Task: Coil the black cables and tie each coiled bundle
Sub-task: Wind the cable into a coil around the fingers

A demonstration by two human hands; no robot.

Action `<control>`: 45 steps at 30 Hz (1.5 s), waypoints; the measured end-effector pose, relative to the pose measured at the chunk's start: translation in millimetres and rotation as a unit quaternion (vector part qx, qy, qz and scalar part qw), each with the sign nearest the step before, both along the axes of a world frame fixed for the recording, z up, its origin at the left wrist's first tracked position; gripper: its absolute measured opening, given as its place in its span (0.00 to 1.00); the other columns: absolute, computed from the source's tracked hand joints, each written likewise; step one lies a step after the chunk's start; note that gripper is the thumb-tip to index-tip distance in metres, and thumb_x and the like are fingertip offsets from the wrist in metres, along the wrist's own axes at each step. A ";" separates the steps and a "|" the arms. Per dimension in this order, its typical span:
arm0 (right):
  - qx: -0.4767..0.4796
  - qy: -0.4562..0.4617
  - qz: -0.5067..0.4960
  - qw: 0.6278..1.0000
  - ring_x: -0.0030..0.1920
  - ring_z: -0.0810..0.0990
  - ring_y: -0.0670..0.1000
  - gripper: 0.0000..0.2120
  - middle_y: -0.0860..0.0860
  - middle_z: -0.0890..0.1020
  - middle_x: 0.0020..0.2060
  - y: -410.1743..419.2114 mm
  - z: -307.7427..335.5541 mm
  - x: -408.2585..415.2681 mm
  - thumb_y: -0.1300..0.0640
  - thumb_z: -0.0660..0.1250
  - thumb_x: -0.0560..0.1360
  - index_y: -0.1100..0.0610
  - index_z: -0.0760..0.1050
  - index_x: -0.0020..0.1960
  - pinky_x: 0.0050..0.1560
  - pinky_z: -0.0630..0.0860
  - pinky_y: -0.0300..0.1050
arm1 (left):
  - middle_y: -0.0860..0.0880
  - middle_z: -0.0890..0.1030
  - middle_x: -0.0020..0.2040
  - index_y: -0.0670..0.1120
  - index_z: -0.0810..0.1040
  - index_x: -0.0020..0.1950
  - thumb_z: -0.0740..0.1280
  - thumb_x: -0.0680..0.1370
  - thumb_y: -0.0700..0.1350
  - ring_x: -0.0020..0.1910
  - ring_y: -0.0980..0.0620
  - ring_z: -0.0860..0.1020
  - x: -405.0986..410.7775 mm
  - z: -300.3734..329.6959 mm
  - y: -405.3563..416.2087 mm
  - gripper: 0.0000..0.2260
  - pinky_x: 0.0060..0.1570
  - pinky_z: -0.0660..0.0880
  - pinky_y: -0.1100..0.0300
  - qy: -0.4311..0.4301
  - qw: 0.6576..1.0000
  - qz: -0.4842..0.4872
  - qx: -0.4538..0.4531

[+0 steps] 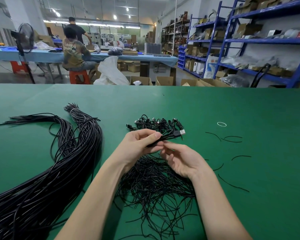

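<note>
Left hand (139, 144) holds a small coiled bundle of thin black cable (164, 137) above the green felt-covered table (249, 110), fingers and thumb curled round the folded loops; the silver USB plug (181, 132) sticks out to the right of the grip. Right hand (178, 158) sits just beside and below, fingertips meeting at the bundle's near end; it appears to pinch something thin there, probably a tie, but the tie itself is too small to make out.

Directly under both hands: loose heap of short thin black wire ties (154, 184); a few strays lie scattered to the right (232, 138). Beyond the hands, near the bundle: row of small finished coiled cables (156, 122) lying on the table. Far left: large sheaf of long straight black cables (47, 170), bound near its top end, running off the lower left edge. Well to the right: one pale rubber band (221, 124).

Handling, as judged: cable is light, limp and springy; loops likely to fan open if the left grip slackens; hold at the waist of the coil, not at the plug. The wire tie looks stiff enough to keep a twist; wrap it round the middle where the loops are pressed together.
</note>
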State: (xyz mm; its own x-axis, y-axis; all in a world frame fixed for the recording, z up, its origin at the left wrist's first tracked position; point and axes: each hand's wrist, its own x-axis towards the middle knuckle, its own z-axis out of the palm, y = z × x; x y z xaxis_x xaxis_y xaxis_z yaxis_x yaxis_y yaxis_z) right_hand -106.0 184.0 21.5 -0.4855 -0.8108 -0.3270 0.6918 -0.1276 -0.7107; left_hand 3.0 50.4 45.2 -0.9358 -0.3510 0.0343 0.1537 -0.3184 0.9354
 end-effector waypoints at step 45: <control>0.258 0.637 -0.184 0.703 0.32 0.80 0.41 0.07 0.40 0.82 0.27 -3.6 42.7 9.0 0.53 0.75 0.72 0.46 0.85 0.35 0.41 0.78 0.39 | 0.63 0.83 0.31 0.54 0.87 0.37 0.77 0.71 0.48 0.33 0.69 0.79 -5.8 4.1 24.8 0.03 0.33 0.69 0.78 -0.106 0.889 0.249 -0.370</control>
